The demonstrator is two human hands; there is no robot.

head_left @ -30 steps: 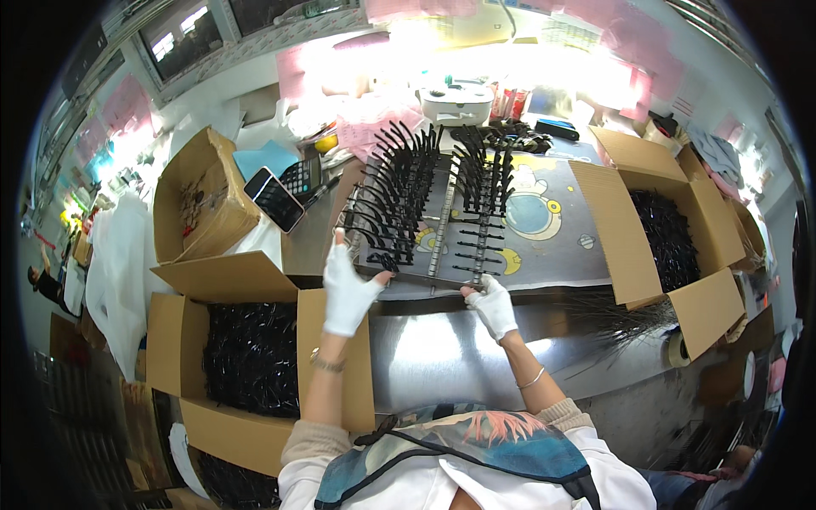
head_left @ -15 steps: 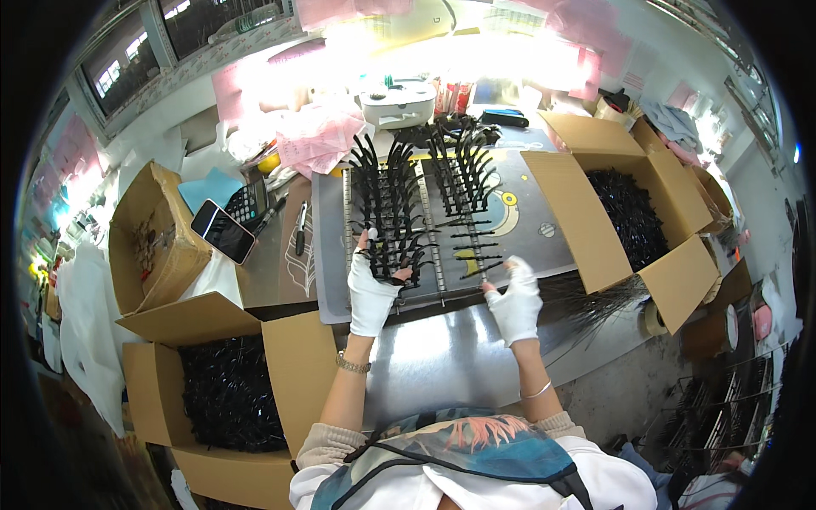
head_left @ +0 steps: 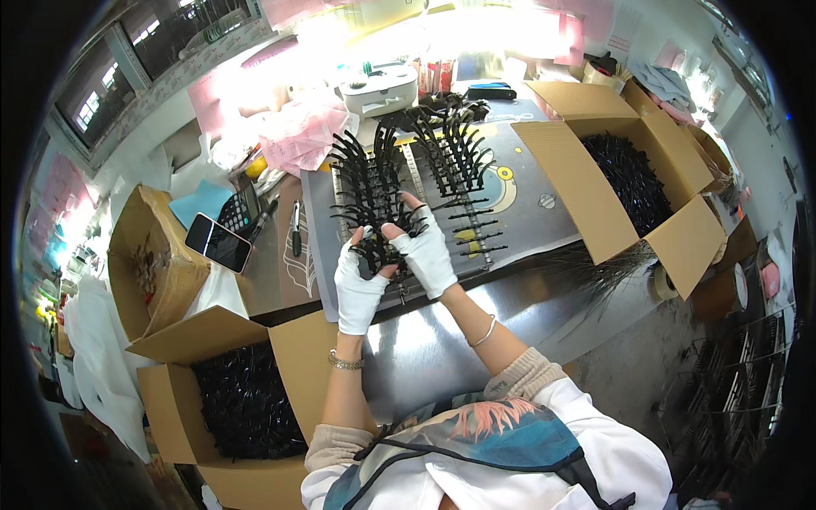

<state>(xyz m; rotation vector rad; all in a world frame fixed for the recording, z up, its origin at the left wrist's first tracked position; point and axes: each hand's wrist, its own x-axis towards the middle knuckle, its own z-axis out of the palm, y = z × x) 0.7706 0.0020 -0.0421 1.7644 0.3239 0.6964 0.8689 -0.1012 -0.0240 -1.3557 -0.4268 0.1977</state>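
Observation:
Both my hands wear white gloves that leave the fingertips bare. My left hand [head_left: 360, 285] closes round black curved strips [head_left: 371, 255] at the near end of the left rack. Beside it, my right hand [head_left: 425, 253] grips the same cluster from the right, thumb bent in and forefinger reaching up along it. More black curved strips [head_left: 367, 174] stand in rows along this rack, farther off. On the right, another rack [head_left: 455, 161] carries upright curved strips at its far part and thin, flat-lying black pieces [head_left: 478, 234] at its near part.
The racks lie on a grey printed mat [head_left: 535, 187]. Cartons of shiny black pieces stand at the near left [head_left: 293, 374] and right [head_left: 574, 191]. A phone [head_left: 218, 243], calculator [head_left: 236, 212] and black pen [head_left: 296, 229] lie left; a white container [head_left: 380, 90] stands behind.
My right hand has moved left, from the near end of the right rack to the left rack's strips, joining my left hand. The view has shifted slightly.

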